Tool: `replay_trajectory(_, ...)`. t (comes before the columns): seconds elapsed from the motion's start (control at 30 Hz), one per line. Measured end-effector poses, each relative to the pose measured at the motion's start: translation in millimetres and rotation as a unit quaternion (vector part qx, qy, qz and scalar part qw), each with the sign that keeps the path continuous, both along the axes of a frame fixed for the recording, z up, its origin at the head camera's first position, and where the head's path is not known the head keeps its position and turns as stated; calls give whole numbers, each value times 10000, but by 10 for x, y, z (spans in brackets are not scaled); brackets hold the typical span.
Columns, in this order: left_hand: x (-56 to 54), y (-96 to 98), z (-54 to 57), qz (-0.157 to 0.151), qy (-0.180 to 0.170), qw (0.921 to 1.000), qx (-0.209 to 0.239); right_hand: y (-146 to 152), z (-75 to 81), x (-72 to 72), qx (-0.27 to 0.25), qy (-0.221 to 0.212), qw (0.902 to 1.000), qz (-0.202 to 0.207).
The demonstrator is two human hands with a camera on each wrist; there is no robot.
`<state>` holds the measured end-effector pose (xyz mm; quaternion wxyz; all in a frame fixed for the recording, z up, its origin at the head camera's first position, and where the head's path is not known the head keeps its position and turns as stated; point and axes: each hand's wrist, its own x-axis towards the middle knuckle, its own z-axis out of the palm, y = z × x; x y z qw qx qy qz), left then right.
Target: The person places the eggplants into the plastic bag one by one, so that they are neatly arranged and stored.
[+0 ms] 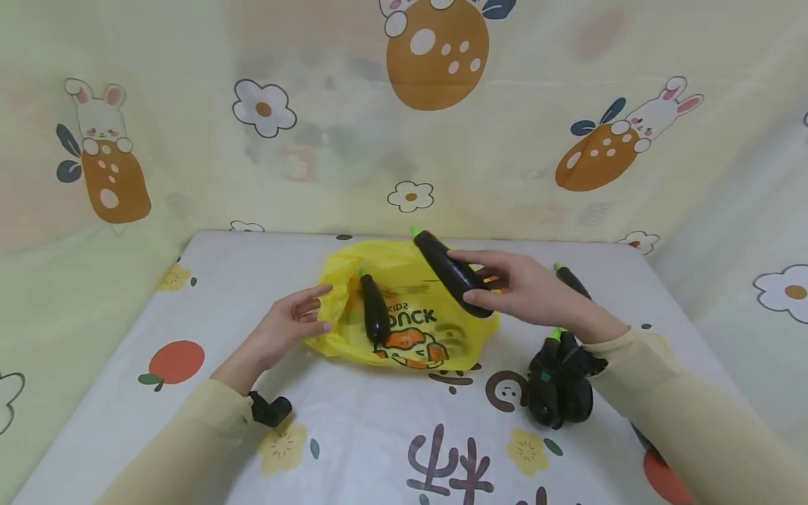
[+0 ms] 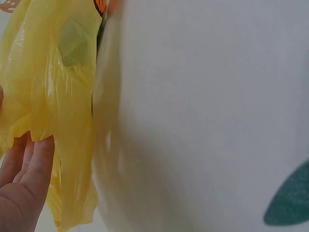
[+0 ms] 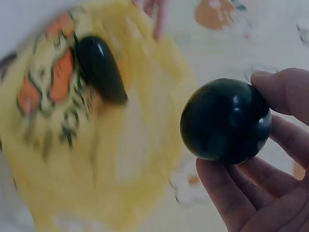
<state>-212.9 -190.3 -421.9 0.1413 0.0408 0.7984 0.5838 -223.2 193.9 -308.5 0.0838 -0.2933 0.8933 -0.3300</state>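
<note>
My right hand (image 1: 520,287) grips a dark eggplant (image 1: 451,270) with a green stem, raised above the yellow plastic bag (image 1: 467,344). Its rounded end faces the right wrist camera, thumb on one side and fingers on the other. A second eggplant (image 1: 375,308) lies on the bag's printed face; whether any of it is tucked inside I cannot tell. At the bag's left edge my left hand (image 1: 287,330) touches the yellow film, thumb and fingers apart. In the left wrist view, film hides the fingertips of the left hand (image 2: 29,171).
More eggplants (image 1: 544,396) lie together at the right, partly behind my right wrist and its black strap. Another eggplant (image 1: 571,280) lies farther back. A patterned white cloth (image 1: 353,435) covers the table, and a printed curtain (image 1: 341,161) hangs behind it.
</note>
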Motion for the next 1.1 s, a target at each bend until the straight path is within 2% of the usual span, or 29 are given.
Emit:
replay_trajectory(0.17, -11, 9, 9, -10, -7, 10000, 77, -319, -247, -21, 119, -275, 9988, 383)
replay_trajectory(0.37, -21, 14, 22, 2, 38, 10000, 81, -558, -536, -127, 141, -523, 9962, 683)
replay_trajectory(0.5, -24, 5, 18, 18, 23, 9999, 120, -670, -663, -213, 373, -523, 9966, 517)
replay_trajectory(0.83, -54, 13, -15, -6, -66, 9999, 154, -874, -914, -436, 941, -364, 9946, -220)
replay_trajectory(1.0, -58, 19, -24, -16, -64, 9997, 224, -966, -1002, -471, 1149, -341, 9926, -211)
replay_trajectory(1.1, -63, 19, -22, 2, -54, 9997, 230, -1011, -1014, -460, 1145, -472, 9922, -169)
